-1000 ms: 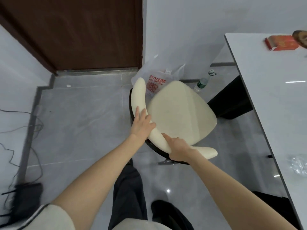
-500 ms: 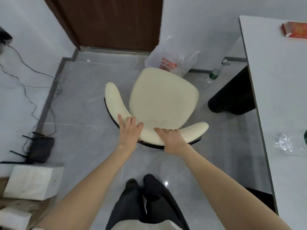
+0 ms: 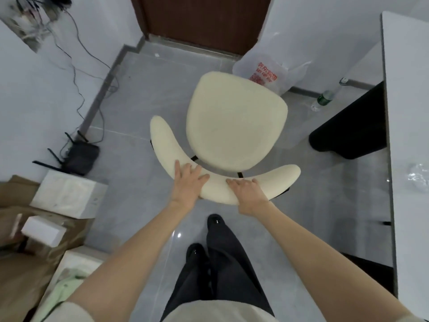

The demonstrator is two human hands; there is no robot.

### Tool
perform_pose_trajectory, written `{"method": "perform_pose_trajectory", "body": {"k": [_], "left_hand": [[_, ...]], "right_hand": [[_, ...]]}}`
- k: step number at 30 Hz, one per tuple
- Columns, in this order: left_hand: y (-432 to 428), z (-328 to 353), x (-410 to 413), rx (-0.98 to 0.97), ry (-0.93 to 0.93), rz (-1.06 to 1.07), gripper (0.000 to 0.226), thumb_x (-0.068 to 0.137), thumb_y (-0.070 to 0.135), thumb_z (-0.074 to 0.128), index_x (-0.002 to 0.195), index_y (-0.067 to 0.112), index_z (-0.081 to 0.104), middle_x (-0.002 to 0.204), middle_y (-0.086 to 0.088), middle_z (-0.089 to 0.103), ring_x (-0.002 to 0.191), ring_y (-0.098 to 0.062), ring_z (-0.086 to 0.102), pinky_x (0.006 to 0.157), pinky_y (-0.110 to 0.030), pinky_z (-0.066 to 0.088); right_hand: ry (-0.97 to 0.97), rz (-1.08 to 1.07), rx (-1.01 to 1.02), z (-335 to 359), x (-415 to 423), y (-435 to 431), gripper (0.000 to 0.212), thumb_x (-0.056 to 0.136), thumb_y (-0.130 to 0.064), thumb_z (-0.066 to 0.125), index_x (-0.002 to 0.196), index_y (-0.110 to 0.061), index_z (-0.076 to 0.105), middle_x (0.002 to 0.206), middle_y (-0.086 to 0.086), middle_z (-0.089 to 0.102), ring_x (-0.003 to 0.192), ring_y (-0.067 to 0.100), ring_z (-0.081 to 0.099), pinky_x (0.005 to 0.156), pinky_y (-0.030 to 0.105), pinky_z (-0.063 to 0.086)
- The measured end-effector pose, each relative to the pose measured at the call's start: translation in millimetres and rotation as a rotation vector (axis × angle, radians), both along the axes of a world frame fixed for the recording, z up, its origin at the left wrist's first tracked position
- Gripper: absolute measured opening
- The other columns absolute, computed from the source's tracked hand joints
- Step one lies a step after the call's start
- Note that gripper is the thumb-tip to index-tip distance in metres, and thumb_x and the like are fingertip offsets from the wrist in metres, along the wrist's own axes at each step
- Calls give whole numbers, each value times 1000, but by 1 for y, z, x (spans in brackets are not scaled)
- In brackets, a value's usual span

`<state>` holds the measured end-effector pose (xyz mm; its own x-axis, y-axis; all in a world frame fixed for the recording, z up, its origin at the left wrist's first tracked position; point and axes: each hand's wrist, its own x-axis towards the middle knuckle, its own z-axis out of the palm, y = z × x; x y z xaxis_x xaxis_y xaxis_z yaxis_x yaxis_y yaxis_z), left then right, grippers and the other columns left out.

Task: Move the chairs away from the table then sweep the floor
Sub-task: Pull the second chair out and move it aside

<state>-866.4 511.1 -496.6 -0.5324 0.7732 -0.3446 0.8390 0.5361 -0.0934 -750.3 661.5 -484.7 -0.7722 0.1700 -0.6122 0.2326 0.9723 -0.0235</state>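
Head view: both hands, left hand point(image 3: 186, 183) and right hand point(image 3: 247, 194), gripped the chair point(image 3: 234, 126) backrest; swung square since earlier, it stood clear of the bench point(image 3: 408, 112) edge; sweeping remained.

small grey-tiled room corner, seen from above

the floor point(image 3: 144, 94) is laid in glossy grey tiles, edged by a darker skirting strip, and small bright reflections are seen on it. pale walls point(image 3: 34, 94) are met at the far end by a dark brown door point(image 3: 204, 17). a white plastic bag point(image 3: 271, 70) with red print is set against the wall beside the door, and a clear bottle point(image 3: 323, 99) with a green label is stood near it. black cables point(image 3: 76, 66) are trailed down the left wall to a black router point(image 3: 79, 154) on the floor. white boxes point(image 3: 67, 196) and brown cardboard point(image 3: 25, 270) are piled at the lower left.
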Motion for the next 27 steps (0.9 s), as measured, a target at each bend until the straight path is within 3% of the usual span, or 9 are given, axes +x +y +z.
{"method": "perform_pose_trajectory", "body": {"k": [2, 6, 21, 27], "left_hand": [[-21, -1, 18, -95, -86, 26, 58, 90, 38, 55, 144, 31, 33, 145, -4, 33, 139, -42, 19, 113, -63, -5], [-54, 1, 54, -187, -145, 37, 68, 91, 38, 54, 149, 31, 19, 157, -3, 20, 144, -44, 9, 112, -64, -4], [-101, -2, 247, -217, -140, 162, 73, 89, 23, 53, 151, 24, 13, 155, -12, 23, 140, -50, 16, 114, -63, 1], [-127, 7, 324, -232, -155, 226, 69, 90, 26, 53, 149, 25, 17, 151, -11, 29, 139, -49, 18, 114, -62, 3]], "right_hand": [[-39, -9, -9, -3, 19, -25, 84, 78, -12, 63, 149, -17, 18, 145, 4, 40, 128, 27, 43, 108, 44, 30], [-73, -4, -5, -9, 56, -63, 88, 81, -11, 61, 152, -17, 9, 152, 5, 29, 137, 30, 31, 116, 48, 17], [-49, 191, 24, -12, 214, -88, 93, 81, -13, 66, 153, -18, 8, 155, 4, 26, 141, 29, 26, 119, 48, 11], [-92, 255, 2, -3, 278, -111, 89, 83, -12, 62, 153, -18, 8, 154, 4, 27, 141, 28, 27, 118, 48, 11]]}}
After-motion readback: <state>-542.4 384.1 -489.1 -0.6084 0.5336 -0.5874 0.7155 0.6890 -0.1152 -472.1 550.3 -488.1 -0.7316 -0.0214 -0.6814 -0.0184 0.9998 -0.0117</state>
